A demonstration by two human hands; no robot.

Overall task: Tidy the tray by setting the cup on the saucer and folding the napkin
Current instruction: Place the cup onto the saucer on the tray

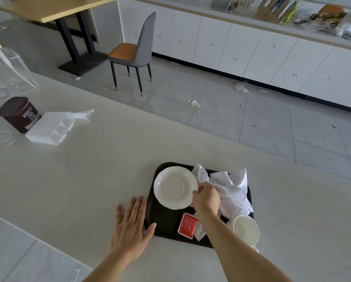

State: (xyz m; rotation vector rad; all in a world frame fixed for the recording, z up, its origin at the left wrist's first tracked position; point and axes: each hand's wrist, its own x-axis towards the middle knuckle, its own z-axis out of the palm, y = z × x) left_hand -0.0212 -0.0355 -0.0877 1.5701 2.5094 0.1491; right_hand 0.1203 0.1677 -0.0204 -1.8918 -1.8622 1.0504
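On my feed: left hand (130,226) bare; right hand (206,197) bare; both forearms uncovered all the way to the bottom edge; left thumbnail short and plain; right-hand nails too small for me to read.

Pale countertop (109,159) carries a dark brown cylindrical cocoa tub (17,113) just beside a white plastic compartment box (50,128), with a crumpled white tissue (85,114) at the box's far end and a clear plastic container (5,74) behind. Red foil sachet (187,224) overlaps a white paper packet (200,231). On the grey tiled floor (252,119): grey chair with orange seat (133,51), wooden-top table on black legs (54,9), white cabinet row (231,47).
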